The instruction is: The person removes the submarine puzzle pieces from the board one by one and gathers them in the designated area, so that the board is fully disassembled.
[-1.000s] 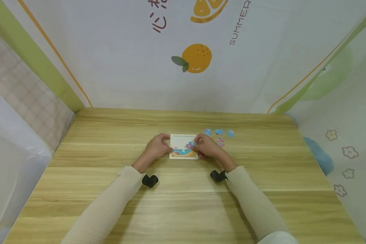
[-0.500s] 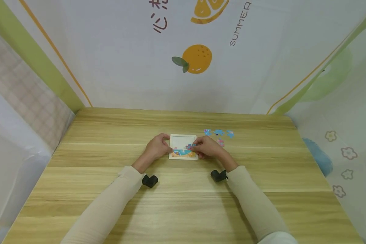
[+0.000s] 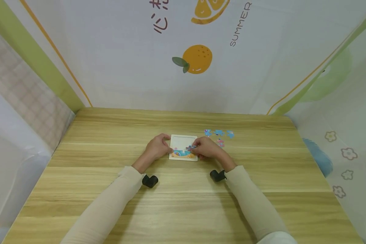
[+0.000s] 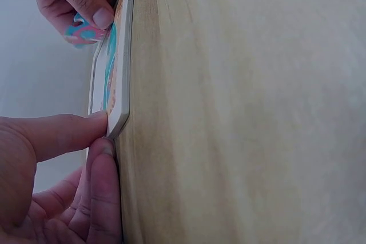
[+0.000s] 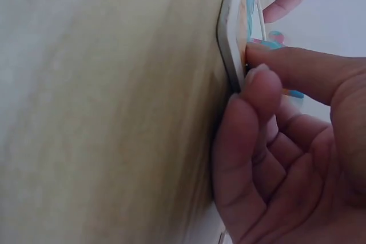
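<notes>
A small white-rimmed puzzle tray sits on the table, with a strip of blue and orange picture pieces along its near side. My left hand holds the tray's left edge, thumb on top at the near corner and fingertips against the side, as the left wrist view shows. Between thumb and fingers, my right hand pinches a blue and pink puzzle piece over the tray's right part, just above the strip. The right hand's lower fingers are curled beside the tray's right edge in the right wrist view.
Beyond the right hand lie several loose puzzle pieces: a row of blue ones and a pink one nearer. The wooden table meets a printed curtain at its back edge. Black wrist-worn devices stick out by both sleeves.
My right hand has shifted slightly toward the near side, bringing the pinched piece closer to the picture strip. The left hand has stayed at the tray's edge.
</notes>
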The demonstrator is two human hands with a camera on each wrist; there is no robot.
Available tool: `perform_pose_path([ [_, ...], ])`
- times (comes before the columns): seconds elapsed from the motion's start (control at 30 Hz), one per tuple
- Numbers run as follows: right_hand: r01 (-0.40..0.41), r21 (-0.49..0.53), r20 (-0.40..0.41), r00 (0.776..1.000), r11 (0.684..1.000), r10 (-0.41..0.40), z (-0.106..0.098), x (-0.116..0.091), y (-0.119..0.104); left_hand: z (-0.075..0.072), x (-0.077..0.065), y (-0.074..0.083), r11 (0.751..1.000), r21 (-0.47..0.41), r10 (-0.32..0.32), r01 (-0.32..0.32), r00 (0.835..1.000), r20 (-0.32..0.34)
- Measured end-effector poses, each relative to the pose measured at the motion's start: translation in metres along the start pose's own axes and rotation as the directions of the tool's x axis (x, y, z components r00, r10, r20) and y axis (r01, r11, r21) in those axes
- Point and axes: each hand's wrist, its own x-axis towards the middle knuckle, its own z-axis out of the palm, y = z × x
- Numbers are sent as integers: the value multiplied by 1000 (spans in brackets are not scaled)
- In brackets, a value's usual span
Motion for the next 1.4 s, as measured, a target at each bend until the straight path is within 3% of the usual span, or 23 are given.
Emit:
perform_pose_path([
  [0.27,-52,86,-22,998,995,54,-6,-1,7,0,0,0,1000,6,-2,2,1000,-3],
  [0.53,-46,117,-75,996,992,55,-27,-12,15,-1,0,-1,1000,4,12,-12,1000,-4],
  [0.87,-62,327,-126,986,943,108,-53,-32,34,-1,-1,0,1000,4,10,-10,1000,-3],
  [1.13,16,345,-214,975,938,62,-67,-53,59,-1,-1,0,1000,-4,1,-1,1000,3],
  [1.4,-51,367,-233,962,929,145,-83,-72,79,0,-1,0,1000,-7,4,-4,1000,2],
])
